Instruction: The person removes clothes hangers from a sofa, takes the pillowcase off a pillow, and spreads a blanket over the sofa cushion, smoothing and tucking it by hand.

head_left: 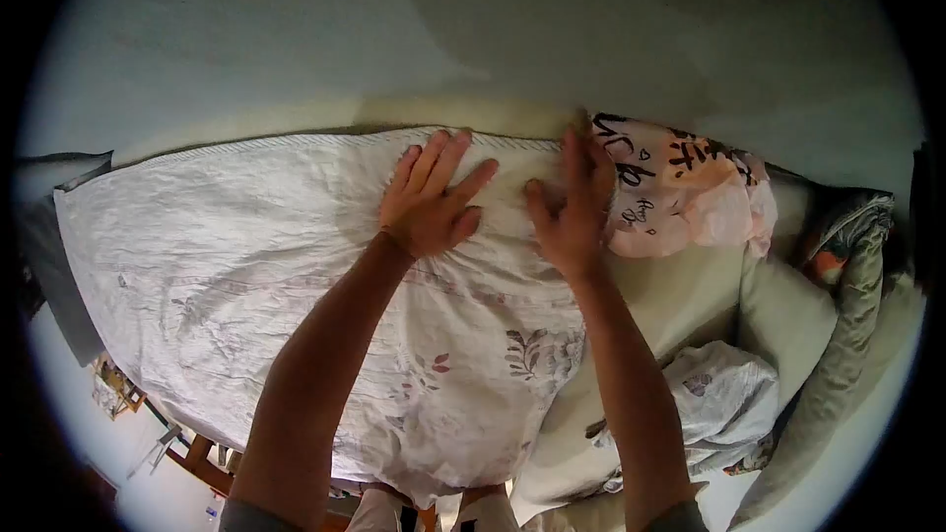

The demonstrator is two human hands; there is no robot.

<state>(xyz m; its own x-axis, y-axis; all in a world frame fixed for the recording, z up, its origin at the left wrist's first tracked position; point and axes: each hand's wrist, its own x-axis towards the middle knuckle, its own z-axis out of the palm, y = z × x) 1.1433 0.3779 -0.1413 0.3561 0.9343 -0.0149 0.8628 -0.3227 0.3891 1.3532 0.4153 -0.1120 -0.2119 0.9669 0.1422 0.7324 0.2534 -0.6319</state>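
Two bare hands were out over a big white leaf-print cover.
In the head view, the white leaf-print cover [276,266] lay spread out in front of the person, full of small wrinkles, its striped edge running along the back. The left hand [431,195] was flat on it near that edge, fingers wide apart, holding nothing. The right hand [574,207] was blurry, its fingers apart at the cover's right side; I cannot tell if it pressed down. Just beside it, a pink cloth [680,187] with black writing sat in the way. Nearer the person were a crumpled leaf-print cloth [724,389] and a cream cushion [783,310]. Underneath was a cream padded seat [665,300]. A plain gray wall [296,39] stood behind, and brown wooden furniture [200,458] showed at the lower left.
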